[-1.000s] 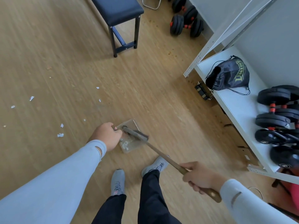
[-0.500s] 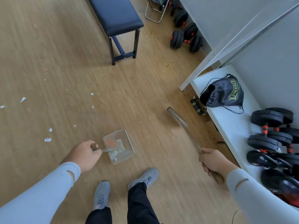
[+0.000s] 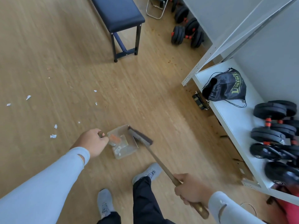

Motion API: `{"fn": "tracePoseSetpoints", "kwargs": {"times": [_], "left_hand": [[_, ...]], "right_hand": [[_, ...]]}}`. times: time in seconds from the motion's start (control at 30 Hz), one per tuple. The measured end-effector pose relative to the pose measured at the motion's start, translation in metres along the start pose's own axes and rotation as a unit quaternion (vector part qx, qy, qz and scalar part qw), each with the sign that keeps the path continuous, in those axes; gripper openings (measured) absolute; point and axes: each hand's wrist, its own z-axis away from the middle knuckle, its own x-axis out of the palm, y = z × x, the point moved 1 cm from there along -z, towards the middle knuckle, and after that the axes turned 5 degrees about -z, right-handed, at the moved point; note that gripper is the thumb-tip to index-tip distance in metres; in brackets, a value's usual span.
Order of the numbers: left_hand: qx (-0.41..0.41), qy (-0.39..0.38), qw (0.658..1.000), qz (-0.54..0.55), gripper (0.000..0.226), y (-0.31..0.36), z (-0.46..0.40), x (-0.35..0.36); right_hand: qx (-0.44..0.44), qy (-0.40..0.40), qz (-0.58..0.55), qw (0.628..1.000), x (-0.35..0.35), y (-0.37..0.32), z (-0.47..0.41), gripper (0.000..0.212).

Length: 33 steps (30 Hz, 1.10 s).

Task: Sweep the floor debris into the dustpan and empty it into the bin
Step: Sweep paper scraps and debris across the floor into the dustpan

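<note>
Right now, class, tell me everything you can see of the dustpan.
The dustpan is a small, clear, box-like tray, plastic by its look, sitting low at the wooden floor in front of the person's shoes. The left hand grips its short handle. Inside lie an orange scrap and white bits. The brush, a dark head on a wooden handle held by the right hand, sits at its open right edge.

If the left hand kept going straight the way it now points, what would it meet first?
Most likely the clear dustpan: the left hand grips its handle and points right, toward it. The brush head lies just beyond.
</note>
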Motion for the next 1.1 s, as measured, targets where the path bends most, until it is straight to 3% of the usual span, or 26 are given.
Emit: {"fn": "tracePoseSetpoints", "kwargs": {"times": [0.13, 0.33, 0.5, 0.7, 0.87, 1.0, 1.1], "left_hand": [[0.011, -0.002, 1.0, 0.004, 0.018, -0.018, 0.017, 0.001], [0.003, -0.008, 0.998, 0.057, 0.009, -0.094, 0.069, -0.018], [-0.017, 0.028, 0.995, 0.092, 0.012, -0.178, 0.115, -0.055], [-0.036, 0.036, 0.996, 0.074, 0.012, -0.256, 0.143, -0.06], [-0.075, 0.013, 0.996, 0.041, 0.018, -0.301, 0.137, -0.025], [-0.086, 0.017, 0.994, 0.057, 0.016, -0.323, 0.134, -0.01], [-0.083, 0.022, 0.995, 0.05, 0.016, -0.333, 0.135, -0.01]], "right_hand": [[-0.003, -0.038, -0.184, 0.982, -0.002, 0.027, 0.052, 0.054], [-0.023, 0.037, -0.254, 0.966, 0.029, 0.064, 0.104, 0.058], [-0.064, 0.13, -0.205, 0.968, 0.061, 0.039, 0.093, 0.05], [-0.046, 0.147, -0.122, 0.981, 0.1, -0.008, 0.024, 0.02], [-0.057, 0.101, 0.009, 0.993, 0.201, -0.023, -0.011, 0.021], [-0.085, 0.004, 0.042, 0.996, 0.282, -0.018, 0.009, 0.027], [-0.029, -0.084, -0.038, 0.995, 0.282, -0.026, 0.039, 0.037]]}}
